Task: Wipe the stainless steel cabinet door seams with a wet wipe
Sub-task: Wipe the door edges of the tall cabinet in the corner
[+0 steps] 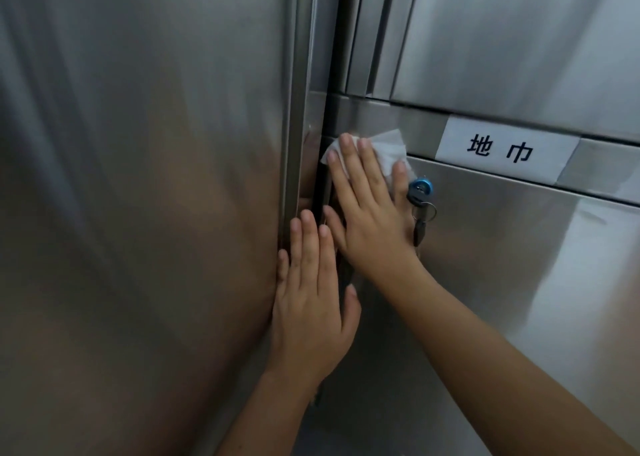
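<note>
A white wet wipe (pixel 388 149) lies flat against the top left corner of a stainless steel cabinet door (pixel 502 265), beside the dark vertical seam (pixel 325 178). My right hand (pixel 370 210) presses the wipe onto the steel with straight fingers spread over it. My left hand (pixel 311 300) lies flat lower down, fingers straight, across the seam and the edge of the large left steel panel (pixel 138 213).
A blue lock with a key and key ring (pixel 420 199) hangs from the door just right of my right hand. A white label with black characters (pixel 502 149) sits on the horizontal rail above the door. Another steel door (pixel 519 40) is above.
</note>
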`<state>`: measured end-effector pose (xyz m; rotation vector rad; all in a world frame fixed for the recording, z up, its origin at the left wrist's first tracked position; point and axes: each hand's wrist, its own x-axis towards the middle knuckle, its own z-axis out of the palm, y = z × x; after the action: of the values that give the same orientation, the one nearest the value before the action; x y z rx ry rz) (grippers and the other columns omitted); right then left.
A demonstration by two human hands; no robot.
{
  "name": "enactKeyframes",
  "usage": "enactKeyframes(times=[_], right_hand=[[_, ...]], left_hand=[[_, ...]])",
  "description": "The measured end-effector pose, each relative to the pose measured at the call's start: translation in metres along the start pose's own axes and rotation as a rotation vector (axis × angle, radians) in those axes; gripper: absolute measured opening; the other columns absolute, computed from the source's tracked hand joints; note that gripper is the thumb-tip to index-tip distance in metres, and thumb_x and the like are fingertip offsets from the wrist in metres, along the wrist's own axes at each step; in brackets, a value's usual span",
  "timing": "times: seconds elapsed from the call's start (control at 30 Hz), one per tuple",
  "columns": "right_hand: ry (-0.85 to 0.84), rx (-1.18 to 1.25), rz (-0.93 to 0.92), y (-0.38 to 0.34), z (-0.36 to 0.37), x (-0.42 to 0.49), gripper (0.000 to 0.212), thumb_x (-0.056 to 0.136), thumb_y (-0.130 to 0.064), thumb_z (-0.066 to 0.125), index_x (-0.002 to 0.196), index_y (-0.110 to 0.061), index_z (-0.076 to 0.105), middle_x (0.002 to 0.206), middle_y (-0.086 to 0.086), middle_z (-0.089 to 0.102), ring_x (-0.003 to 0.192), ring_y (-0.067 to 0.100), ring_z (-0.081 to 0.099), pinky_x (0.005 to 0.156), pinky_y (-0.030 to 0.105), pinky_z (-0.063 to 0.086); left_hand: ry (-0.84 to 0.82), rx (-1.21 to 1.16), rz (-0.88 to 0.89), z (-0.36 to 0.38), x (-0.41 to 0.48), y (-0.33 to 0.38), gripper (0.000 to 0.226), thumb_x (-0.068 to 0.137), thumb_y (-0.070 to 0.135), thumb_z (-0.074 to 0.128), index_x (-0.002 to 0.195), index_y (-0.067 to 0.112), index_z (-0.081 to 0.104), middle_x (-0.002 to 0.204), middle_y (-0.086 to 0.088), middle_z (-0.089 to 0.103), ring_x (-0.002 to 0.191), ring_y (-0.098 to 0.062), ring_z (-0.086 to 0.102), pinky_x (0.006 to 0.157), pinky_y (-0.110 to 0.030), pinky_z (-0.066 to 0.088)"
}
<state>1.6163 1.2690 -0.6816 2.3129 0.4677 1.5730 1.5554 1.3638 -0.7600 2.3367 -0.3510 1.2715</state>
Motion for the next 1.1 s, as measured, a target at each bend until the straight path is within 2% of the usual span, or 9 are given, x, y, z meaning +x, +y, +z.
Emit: enactKeyframes(times=[0.23, 0.43, 0.5, 0.6, 0.67, 0.77, 0.83, 0.97, 1.1], right_hand=[[-0.125, -0.094, -0.093, 0.0, 0.002, -0.035, 0.061, 0.097, -0.039, 0.03, 0.147, -0.007, 0.019, 0.153, 0.012, 0.005, 0.142, 0.029, 0.005, 0.11, 0.051, -0.002], [-0.179, -0.155, -0.222, 0.002, 0.001, -0.048, 0.059, 0.097, -0.038, 0.032, 0.147, -0.01, 0.022, 0.153, 0.011, 0.009, 0.141, 0.028, 0.008, 0.107, 0.052, -0.005], [-0.124, -0.15, -0.186, 0.003, 0.001, -0.031, 0.059, 0.095, -0.039, 0.035, 0.146, -0.01, 0.028, 0.152, 0.011, 0.016, 0.14, 0.029, 0.017, 0.11, 0.051, 0.001], [-0.055, -0.196, -0.118, 0.004, 0.003, -0.007, 0.061, 0.091, -0.042, 0.04, 0.144, -0.011, 0.035, 0.149, 0.011, 0.031, 0.137, 0.031, 0.029, 0.108, 0.059, 0.016], [-0.064, -0.194, -0.117, 0.004, 0.006, -0.008, 0.064, 0.091, -0.043, 0.04, 0.145, -0.01, 0.032, 0.15, 0.012, 0.029, 0.138, 0.032, 0.027, 0.105, 0.061, 0.015], [-0.124, -0.277, -0.188, 0.003, 0.013, -0.036, 0.065, 0.095, -0.049, 0.026, 0.148, -0.012, 0.02, 0.154, 0.012, 0.02, 0.141, 0.031, 0.018, 0.108, 0.06, 0.011], [-0.173, -0.295, -0.241, -0.001, 0.013, -0.056, 0.064, 0.095, -0.049, 0.022, 0.148, -0.013, 0.021, 0.154, 0.011, 0.019, 0.141, 0.03, 0.018, 0.107, 0.06, 0.01], [-0.181, -0.295, -0.286, -0.004, 0.01, -0.057, 0.061, 0.095, -0.047, 0.024, 0.147, -0.014, 0.024, 0.153, 0.01, 0.021, 0.141, 0.029, 0.02, 0.106, 0.06, 0.013], [-0.064, -0.117, -0.13, 0.001, 0.009, -0.013, 0.061, 0.094, -0.042, 0.037, 0.146, -0.011, 0.028, 0.152, 0.012, 0.026, 0.14, 0.033, 0.022, 0.107, 0.057, 0.005]], left_hand=[[-0.012, 0.0, -0.013, 0.009, -0.024, 0.001, 0.07, 0.086, 0.028, 0.038, 0.144, -0.001, 0.012, 0.153, -0.018, 0.005, 0.142, -0.026, 0.001, 0.114, -0.035, 0.002], [-0.05, 0.046, -0.06, 0.026, -0.054, 0.002, 0.069, 0.083, 0.03, 0.039, 0.142, -0.002, 0.021, 0.151, -0.019, 0.014, 0.141, -0.027, 0.009, 0.111, -0.04, 0.011], [-0.067, 0.041, -0.047, 0.034, -0.061, 0.001, 0.067, 0.083, 0.03, 0.04, 0.14, -0.003, 0.024, 0.15, -0.02, 0.017, 0.14, -0.027, 0.011, 0.11, -0.04, 0.012], [-0.108, 0.049, -0.046, 0.043, -0.07, -0.003, 0.068, 0.085, 0.033, 0.039, 0.14, -0.003, 0.022, 0.15, -0.02, 0.018, 0.14, -0.027, 0.011, 0.111, -0.04, 0.009], [-0.142, 0.07, -0.043, 0.049, -0.075, -0.007, 0.07, 0.087, 0.036, 0.037, 0.142, -0.003, 0.02, 0.151, -0.02, 0.017, 0.14, -0.027, 0.011, 0.112, -0.04, 0.007], [-0.179, 0.09, -0.044, 0.053, -0.08, -0.011, 0.07, 0.089, 0.041, 0.035, 0.143, -0.002, 0.02, 0.151, -0.019, 0.018, 0.141, -0.026, 0.012, 0.112, -0.039, 0.006], [-0.208, 0.104, -0.055, 0.056, -0.083, -0.013, 0.07, 0.09, 0.043, 0.033, 0.142, -0.002, 0.025, 0.15, -0.019, 0.02, 0.14, -0.028, 0.015, 0.112, -0.039, 0.005], [-0.267, 0.139, -0.116, 0.058, -0.089, -0.015, 0.069, 0.093, 0.048, 0.023, 0.139, -0.002, 0.033, 0.149, -0.019, 0.024, 0.138, -0.032, 0.022, 0.112, -0.039, 0.0], [-0.27, 0.129, -0.119, 0.06, -0.092, -0.018, 0.068, 0.095, 0.049, 0.018, 0.14, -0.002, 0.031, 0.149, -0.018, 0.023, 0.139, -0.025, 0.018, 0.112, -0.037, 0.0]])
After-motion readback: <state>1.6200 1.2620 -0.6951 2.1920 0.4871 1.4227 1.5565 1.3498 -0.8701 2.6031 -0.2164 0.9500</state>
